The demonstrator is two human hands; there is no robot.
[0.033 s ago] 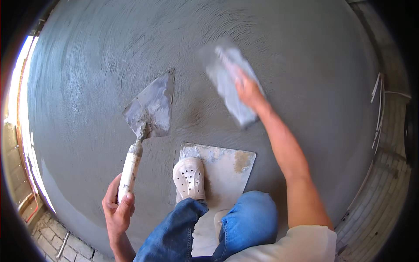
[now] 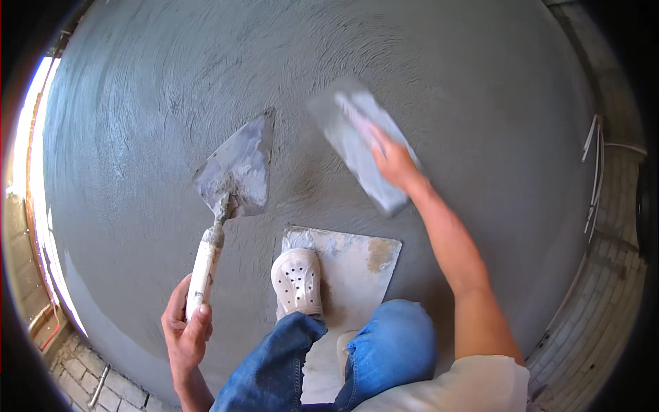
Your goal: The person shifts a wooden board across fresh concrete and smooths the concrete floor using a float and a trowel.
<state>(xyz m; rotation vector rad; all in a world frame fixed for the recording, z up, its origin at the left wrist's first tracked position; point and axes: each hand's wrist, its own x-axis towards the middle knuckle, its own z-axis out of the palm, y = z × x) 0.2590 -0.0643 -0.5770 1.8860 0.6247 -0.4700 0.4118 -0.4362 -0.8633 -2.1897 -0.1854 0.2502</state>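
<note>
- The trowel [image 2: 233, 172] has a pointed grey metal blade smeared with wet cement and a pale, stained handle. It lies left of centre, blade flat on the grey surface, tip toward the top.
- The float [image 2: 360, 147] is a long grey rectangle, blurred, lying diagonally right of centre.

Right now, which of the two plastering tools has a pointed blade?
The trowel in the left hand: its blade tapers to a point and sits on a long pale handle. The float under the right hand is a flat rectangle.
</note>
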